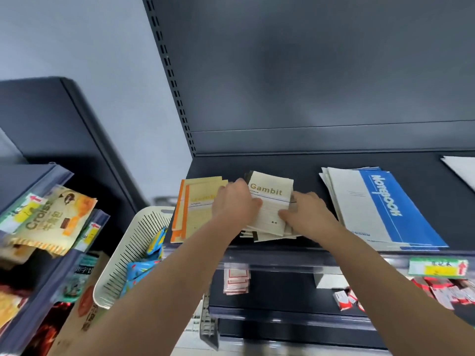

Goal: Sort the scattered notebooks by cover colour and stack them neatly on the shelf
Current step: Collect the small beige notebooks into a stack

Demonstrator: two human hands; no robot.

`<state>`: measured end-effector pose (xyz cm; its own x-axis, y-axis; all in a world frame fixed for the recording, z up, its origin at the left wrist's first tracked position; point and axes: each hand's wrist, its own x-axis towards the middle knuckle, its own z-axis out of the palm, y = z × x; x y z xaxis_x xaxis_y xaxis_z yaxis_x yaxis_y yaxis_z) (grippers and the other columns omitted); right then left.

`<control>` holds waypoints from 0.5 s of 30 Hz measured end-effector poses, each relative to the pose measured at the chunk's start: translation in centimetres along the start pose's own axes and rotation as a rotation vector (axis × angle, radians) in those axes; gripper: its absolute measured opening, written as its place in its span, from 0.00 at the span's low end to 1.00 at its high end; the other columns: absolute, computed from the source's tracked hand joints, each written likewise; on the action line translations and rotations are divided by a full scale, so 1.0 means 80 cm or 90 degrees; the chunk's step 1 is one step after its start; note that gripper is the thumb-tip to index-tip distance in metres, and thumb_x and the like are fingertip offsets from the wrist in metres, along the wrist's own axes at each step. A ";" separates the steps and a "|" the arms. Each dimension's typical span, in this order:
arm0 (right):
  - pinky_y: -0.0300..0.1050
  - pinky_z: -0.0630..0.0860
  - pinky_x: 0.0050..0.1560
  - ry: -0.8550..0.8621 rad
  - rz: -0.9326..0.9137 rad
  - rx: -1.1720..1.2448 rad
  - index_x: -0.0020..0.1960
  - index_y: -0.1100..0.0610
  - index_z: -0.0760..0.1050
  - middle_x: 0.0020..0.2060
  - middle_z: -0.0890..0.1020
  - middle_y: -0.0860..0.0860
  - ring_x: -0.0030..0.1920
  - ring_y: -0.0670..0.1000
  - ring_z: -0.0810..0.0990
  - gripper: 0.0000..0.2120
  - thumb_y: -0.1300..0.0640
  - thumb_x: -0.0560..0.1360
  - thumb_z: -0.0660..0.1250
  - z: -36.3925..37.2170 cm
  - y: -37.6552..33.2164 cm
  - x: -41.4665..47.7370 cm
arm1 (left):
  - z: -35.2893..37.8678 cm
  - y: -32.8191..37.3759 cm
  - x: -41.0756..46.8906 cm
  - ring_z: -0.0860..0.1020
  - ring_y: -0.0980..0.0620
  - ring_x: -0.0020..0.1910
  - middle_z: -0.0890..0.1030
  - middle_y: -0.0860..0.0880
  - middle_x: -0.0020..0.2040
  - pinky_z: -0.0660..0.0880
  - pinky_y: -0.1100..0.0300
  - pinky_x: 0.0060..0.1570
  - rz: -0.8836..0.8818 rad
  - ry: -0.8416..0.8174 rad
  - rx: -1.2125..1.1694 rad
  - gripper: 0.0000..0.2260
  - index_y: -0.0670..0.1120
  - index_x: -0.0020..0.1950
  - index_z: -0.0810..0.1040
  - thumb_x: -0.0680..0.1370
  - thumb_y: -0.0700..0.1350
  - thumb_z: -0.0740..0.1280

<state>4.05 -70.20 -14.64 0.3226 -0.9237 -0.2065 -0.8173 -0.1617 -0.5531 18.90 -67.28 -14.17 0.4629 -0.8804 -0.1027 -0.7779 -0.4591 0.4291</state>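
On the dark shelf (pixel 321 163) lies a pile of cream "Gambit" notebooks (pixel 271 199) with dark spines. My left hand (pixel 235 201) holds the pile's left edge, fingers curled onto the top cover. My right hand (pixel 305 214) grips the pile's right side, fingers curled over the cover. To the left lies a stack of orange-spined cream notebooks (pixel 191 211), partly under my left hand. To the right lies a stack of blue-and-white "Notebook" notebooks (pixel 380 206).
A white sheet (pixel 462 170) lies at the shelf's far right. A cream slatted basket (pixel 128 253) with blue packets hangs at lower left. Snack packets (pixel 51 219) fill the left rack. Small red-and-white packs (pixel 236 281) sit on the lower shelf.
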 end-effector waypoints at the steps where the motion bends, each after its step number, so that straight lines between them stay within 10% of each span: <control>1: 0.49 0.72 0.58 0.003 -0.012 -0.065 0.65 0.52 0.72 0.61 0.72 0.54 0.62 0.55 0.68 0.19 0.50 0.75 0.63 -0.003 0.000 0.001 | 0.000 0.001 -0.002 0.74 0.47 0.51 0.78 0.49 0.53 0.75 0.53 0.48 0.008 0.018 0.030 0.13 0.47 0.58 0.71 0.77 0.52 0.66; 15: 0.51 0.69 0.55 0.051 -0.399 -0.426 0.61 0.52 0.74 0.59 0.76 0.51 0.61 0.56 0.72 0.13 0.57 0.77 0.59 0.006 -0.076 -0.016 | -0.062 -0.068 -0.091 0.68 0.44 0.64 0.76 0.45 0.61 0.72 0.51 0.55 -0.117 0.163 0.202 0.17 0.47 0.65 0.75 0.78 0.50 0.64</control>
<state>8.82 -67.85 -11.36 0.7865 -0.6161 0.0434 -0.6176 -0.7854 0.0419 21.88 -57.79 -11.30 0.6645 -0.7417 0.0916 -0.7466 -0.6536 0.1239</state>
